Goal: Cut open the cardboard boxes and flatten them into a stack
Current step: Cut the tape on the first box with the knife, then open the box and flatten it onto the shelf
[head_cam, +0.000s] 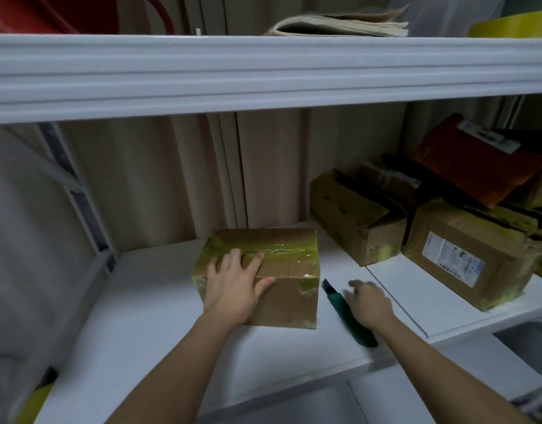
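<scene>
While the white shelf [159, 304] carries everything here, the task's thing in hand is the taped cardboard box [289, 298], which sits sealed near the shelf's middle, yellowish tape running along its top seam. Other boxes [355, 221] lie well apart to the right, some already torn open and none flattened, so the job looks to be at its start: steadying this box before the first cut. The left hand [236, 289] rests flat on the box top, fingers [233, 258] spread and straight, pressing rather than gripping. The right hand [369, 302], blurred, hovers over the green utility knife [337, 304] lying just beside the box; whether it touches the handle I cannot tell, but its fingers look loosely extended, holding nothing. Next comes gripping the knife and slitting the taped seam.
</scene>
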